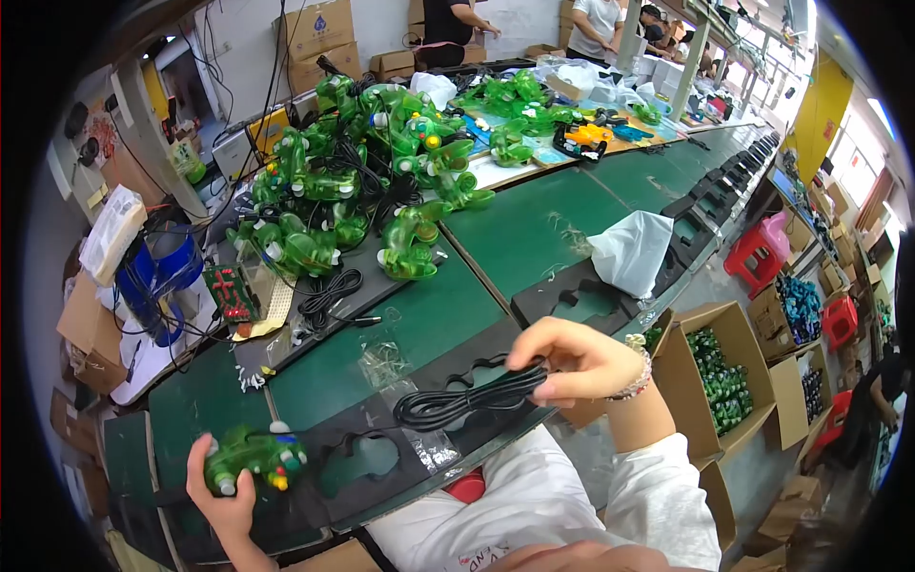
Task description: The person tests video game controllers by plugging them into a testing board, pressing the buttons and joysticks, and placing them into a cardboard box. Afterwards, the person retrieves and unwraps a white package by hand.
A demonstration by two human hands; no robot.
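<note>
My left hand (225, 505) is closed around a see-through green game controller (250, 454) with coloured buttons, at the lower left near the belt's front edge. In my right hand (583, 360), thumb and fingers pinch one end of a coiled black cable (462, 402). The coil lies over a strip of black foam (329, 491) with cut-outs shaped to hold parts. Clear tape (437, 454) shows on the foam just below the coil. Whether the cable joins the controller cannot be seen.
A heap of green controllers (334, 172) with black cables covers the bench beyond the green belt (515, 224). A white plastic bag (631, 253) rests on foam to the right. Cardboard boxes (753, 400) of controllers stand at the right. Other people work at the back.
</note>
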